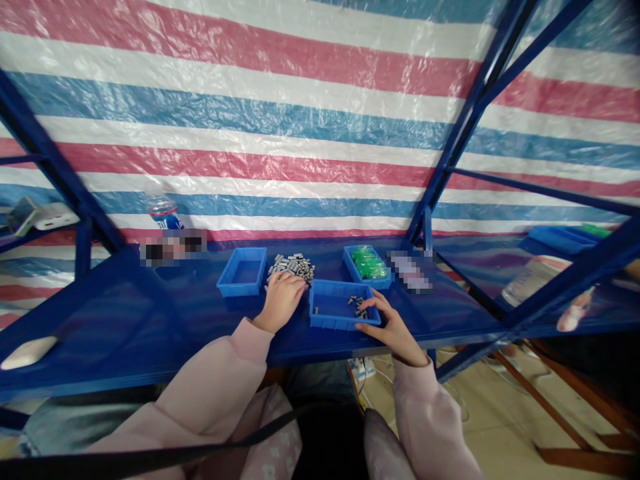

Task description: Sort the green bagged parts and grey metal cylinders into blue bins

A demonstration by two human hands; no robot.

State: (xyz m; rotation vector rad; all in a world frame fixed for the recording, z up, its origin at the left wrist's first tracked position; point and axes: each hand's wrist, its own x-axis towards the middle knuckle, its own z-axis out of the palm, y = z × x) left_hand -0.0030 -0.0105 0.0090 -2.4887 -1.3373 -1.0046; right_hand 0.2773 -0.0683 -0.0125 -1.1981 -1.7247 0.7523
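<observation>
Across the glossy dark blue worktop (pixel 170 313), a broad open stretch at left, only a narrow strip along the front edge. Close to that edge, a rectangular blue plastic tray (pixel 333 323); nearer the back edge, a similar left-hand tray (pixel 239 291) and a right-hand tray (pixel 377 284) of bright green pieces (pixel 367 261). Right hand (pixel 393 327) at the front tray's near right corner, fingers parted wide. Left hand (pixel 283 300) on the heap of small grey metal pieces (pixel 291 263) between trays, fingertips hidden, cannot tell the grip. Inside the front tray, grey fasteners (pixel 360 308), mostly rightward.
</observation>
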